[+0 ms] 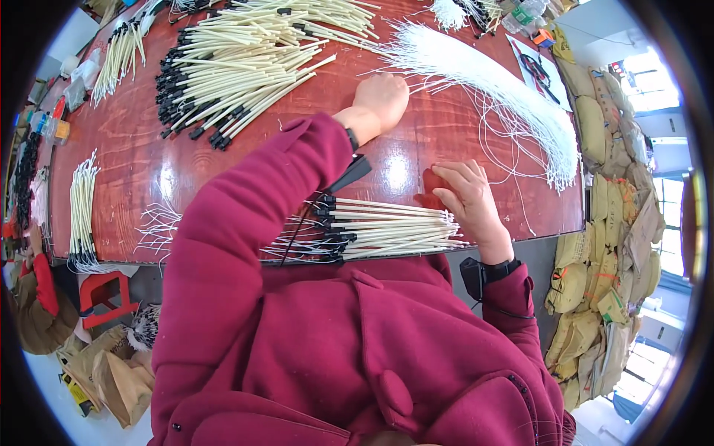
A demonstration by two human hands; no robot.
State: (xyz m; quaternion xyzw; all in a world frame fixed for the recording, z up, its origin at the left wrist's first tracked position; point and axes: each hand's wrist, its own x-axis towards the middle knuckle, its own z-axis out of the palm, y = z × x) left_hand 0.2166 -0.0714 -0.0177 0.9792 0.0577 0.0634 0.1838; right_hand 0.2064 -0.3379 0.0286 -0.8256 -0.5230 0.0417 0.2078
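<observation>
My left hand (381, 101) reaches across the red table to the near end of a long fan of thin white wires (461, 63). Its fingers curl under, and what they grip is hidden. Close to the front edge, my right hand (476, 199) has its fingers bent but apart, with nothing visible in them. Beside its palm are the tips of a row of cream tubes (398, 227) with black connectors at their left ends. Thin white wires (297, 245) trail left from those connectors, partly hidden by my left sleeve.
A large heap of cream tubes with black ends (245, 67) covers the far left of the table (119, 193). A smaller bundle (83, 208) lies at the left edge. Scissors (537, 70) and a plastic bottle (526, 13) are far right. Stacked sacks (602, 267) stand beyond the right edge.
</observation>
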